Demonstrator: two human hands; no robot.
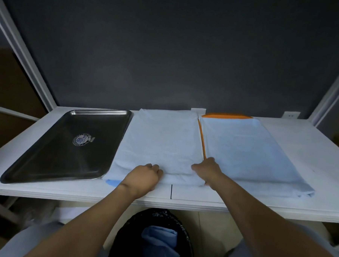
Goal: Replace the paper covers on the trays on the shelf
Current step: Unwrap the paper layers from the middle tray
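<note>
- Left hand (143, 175) has its grip curled onto the near edge of the middle paper cover (160, 141).
- Right hand (208, 170) pinches its near right corner.
- Bare steel tray (67, 143) lies left on the shelf (300, 145).

Three trays sit in a row on the white shelf (200, 195): a bare steel tray (65, 143) at left (a round sticker at its centre), a middle tray under pale blue paper (160, 143), and an orange tray (226, 115) under another sheet (247, 151).
</note>
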